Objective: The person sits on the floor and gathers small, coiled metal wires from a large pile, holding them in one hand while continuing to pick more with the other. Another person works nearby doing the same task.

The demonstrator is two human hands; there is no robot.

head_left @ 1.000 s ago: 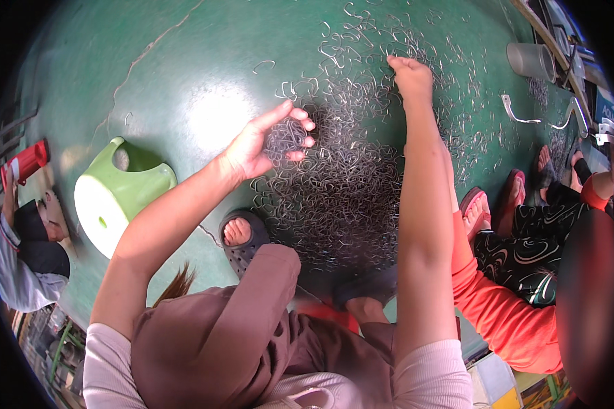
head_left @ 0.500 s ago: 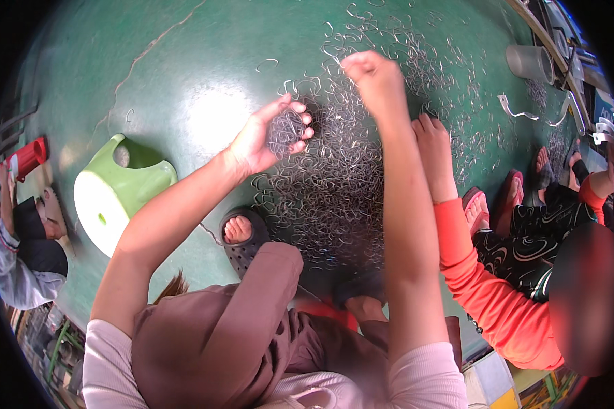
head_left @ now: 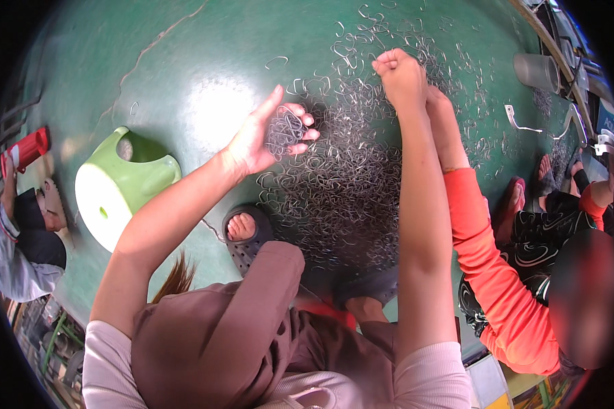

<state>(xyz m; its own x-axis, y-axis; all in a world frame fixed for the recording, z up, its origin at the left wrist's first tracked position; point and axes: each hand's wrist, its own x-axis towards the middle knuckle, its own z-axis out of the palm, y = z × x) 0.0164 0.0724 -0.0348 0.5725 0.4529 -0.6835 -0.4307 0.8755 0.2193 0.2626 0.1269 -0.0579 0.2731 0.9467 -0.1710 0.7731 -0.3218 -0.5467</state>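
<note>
Holds a tangle of bent grey wire hooks [head_left: 284, 133] in the left hand [head_left: 258, 133], cupped sideways with the fingers curled around the bundle and the thumb raised apart from the fingertips. Holds the right hand [head_left: 402, 78] farther out from the body and to the right of that grip, in front of the looser scatter, with thumb and fingertips pinched together. Cannot tell about a hook between those fingertips, nor about contact with the scatter.

Lies in a dense heap of loose hooks [head_left: 341, 184] between the two grips and back toward the body, thinning out past the right hand over the green floor [head_left: 184, 41]. Lies singly, too, as one stray hook [head_left: 277, 63] just beyond the left thumb.

Shows another person's hand [head_left: 445, 123] close behind the right wrist, partly hidden by it, below it a red-orange sleeve [head_left: 474, 204]. Shows a light-green stool [head_left: 99, 198] left of the left grip, and a dark perforated clog [head_left: 244, 238] nearer the body than that grip. Shows, well to the right of the right grip, a translucent plastic tub [head_left: 535, 73] and a curved white metal bracket [head_left: 522, 124].
</note>
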